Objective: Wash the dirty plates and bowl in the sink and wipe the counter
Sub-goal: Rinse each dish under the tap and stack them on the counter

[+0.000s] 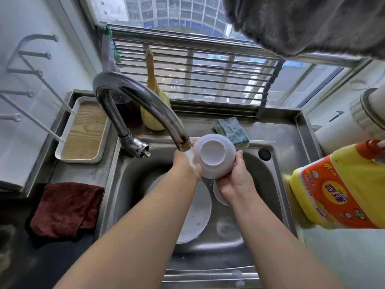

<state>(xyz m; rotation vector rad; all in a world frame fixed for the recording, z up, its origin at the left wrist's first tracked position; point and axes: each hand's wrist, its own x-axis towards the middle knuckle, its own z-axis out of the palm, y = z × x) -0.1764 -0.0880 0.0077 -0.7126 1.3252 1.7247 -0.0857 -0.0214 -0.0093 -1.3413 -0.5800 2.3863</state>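
Rinse step, bowl under tap. Left hand (187,163) is at the bowl's (214,156) left side, directly below the spout of the tap (145,105), water running white over it; its fingers are hidden behind the bowl, so I cannot tell whether they grip or only steady. Right hand (235,180) cups the bowl from the right and below, thumb curled up over the wall: a firm hold. Bowl is upturned, foot ring facing me, above the sink (125,184). Judgement: stream seems to land on the left hand and rim more than the bowl itself; to do this well, shift the bowl left under the spout, turn it through a full rotation, then flip it so the inside gets flushed. Wet smooth bowl will likely be slippery, so keep it low over the basin, where 2 plates (193,215) lie beneath and could chip if it drops. Surroundings, left to right: white wall rack (31,80), wood-lined tray (83,132), brown cloth (64,209) on the steel counter (83,174), yellow brush (153,105) upright behind the tap, green sponge (231,130) on the back ledge, detergent jug (337,190) at right. Barred window behind; grey towel (302,24) hangs above. Counter wipe not yet done.
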